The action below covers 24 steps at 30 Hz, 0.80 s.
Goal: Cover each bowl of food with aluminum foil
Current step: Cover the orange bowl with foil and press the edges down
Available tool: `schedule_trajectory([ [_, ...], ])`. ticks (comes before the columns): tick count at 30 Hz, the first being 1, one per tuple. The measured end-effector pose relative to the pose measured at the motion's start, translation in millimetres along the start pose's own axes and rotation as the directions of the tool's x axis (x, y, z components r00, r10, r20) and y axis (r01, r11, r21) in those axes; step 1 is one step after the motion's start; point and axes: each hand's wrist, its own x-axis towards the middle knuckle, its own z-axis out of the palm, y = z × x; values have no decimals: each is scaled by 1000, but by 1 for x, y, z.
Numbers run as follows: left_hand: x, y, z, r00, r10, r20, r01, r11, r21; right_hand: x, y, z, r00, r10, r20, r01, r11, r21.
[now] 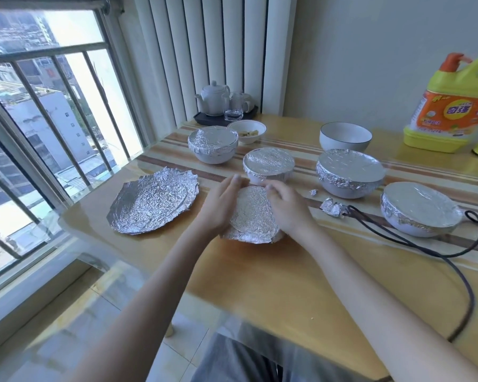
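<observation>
- While both hands work at its middle, the wooden table (pixel 260 285) bears everything, with a black cable (pixel 425 252) trailing across its 3 o'clock side.
- At 1 o'clock stands a yellow detergent jug (pixel 450 106); at 12 o'clock a tea set (pixel 224 103) sits on a dark tray.
- A loose foil sheet (pixel 152 205) lies flat at 9 o'clock, apart from the hands.
- Four foil-covered bowls (pixel 349 172) stand from 11 to 3 o'clock.
- Two uncovered bowls remain: a white bowl (pixel 345 136) at 1 o'clock and a small bowl of food (pixel 247 130) at 12 o'clock.
- A crinkled foil piece (pixel 253 216) lies over the centre bowl, whose rim barely shows.
- The left hand (pixel 218 205) and right hand (pixel 286 208) curl their fingers round that foil's edges, pressing it down on either side.
- Foil scraps (pixel 333 206) lie just right of the right hand.
</observation>
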Motion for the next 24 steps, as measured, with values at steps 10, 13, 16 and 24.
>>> schedule_trajectory([
  [10, 1, 3, 7, 986, -157, -51, 163, 976, 146, 4, 3, 6, 985, 168, 27, -168, 986, -1],
  [13, -2, 8, 8, 988, -142, -58, 152, 954, 259, 3, 4, 6, 987, 159, 25, -158, 987, -18],
  [16, -1, 10, 3, 988, -153, -8, 148, 947, 286, 0, -1, 0, 985, 158, 61, -158, 987, -11],
  [24, 6, -4, -8, 994, -106, 24, 108, 985, -134, 6, -2, -5, 996, 62, 69, -68, 994, 87],
])
